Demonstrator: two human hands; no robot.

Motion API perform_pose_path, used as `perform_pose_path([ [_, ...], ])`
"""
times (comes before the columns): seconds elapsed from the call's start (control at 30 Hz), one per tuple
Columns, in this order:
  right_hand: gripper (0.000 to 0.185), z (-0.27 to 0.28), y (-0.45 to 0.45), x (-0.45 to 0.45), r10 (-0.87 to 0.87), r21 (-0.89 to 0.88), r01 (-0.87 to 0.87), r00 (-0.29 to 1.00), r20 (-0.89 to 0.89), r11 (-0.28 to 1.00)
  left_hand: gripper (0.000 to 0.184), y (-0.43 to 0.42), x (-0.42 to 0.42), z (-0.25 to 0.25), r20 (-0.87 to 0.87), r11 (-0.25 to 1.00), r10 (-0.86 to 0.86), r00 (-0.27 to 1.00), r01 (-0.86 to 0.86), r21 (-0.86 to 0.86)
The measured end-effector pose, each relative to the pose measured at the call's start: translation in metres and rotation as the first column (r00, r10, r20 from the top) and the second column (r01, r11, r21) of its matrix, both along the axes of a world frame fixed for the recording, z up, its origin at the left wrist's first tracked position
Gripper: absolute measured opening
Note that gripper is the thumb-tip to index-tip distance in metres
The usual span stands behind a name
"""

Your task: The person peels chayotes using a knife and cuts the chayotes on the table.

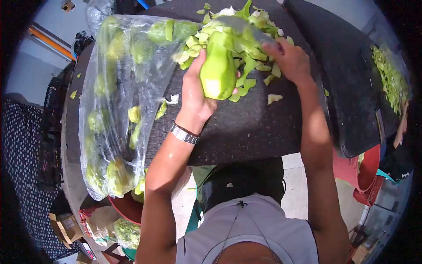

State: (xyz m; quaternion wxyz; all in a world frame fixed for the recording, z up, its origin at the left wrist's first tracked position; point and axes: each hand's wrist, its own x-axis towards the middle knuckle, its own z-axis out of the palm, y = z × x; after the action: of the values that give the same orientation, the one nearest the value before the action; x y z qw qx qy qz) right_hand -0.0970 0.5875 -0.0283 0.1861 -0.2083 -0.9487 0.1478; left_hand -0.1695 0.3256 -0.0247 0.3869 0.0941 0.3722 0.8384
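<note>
My left hand is wrapped round a peeled, pale green fruit, its rounded end pointing toward me. My right hand is closed on the handle of a knife, whose blade is blurred and reaches left over the fruit's far end. Green peelings lie heaped behind and beside the fruit on the dark tabletop. A metal watch circles my left wrist.
On the left, a clear plastic bag covers several green fruits. A black case-like panel stands at the right, with more shreds beyond it. A red bucket sits below right; a bag of peelings lies below left.
</note>
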Motion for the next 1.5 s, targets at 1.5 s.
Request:
perform_pose_path([
  [1.5, 0.057, 0.005, -0.115, 0.017, 0.499, -0.177, -0.525, 0.849, -0.174, 0.832, 0.056, 0.001, -0.016, -0.029, 0.094, 0.985, 0.096, 0.991, -0.108, 0.131],
])
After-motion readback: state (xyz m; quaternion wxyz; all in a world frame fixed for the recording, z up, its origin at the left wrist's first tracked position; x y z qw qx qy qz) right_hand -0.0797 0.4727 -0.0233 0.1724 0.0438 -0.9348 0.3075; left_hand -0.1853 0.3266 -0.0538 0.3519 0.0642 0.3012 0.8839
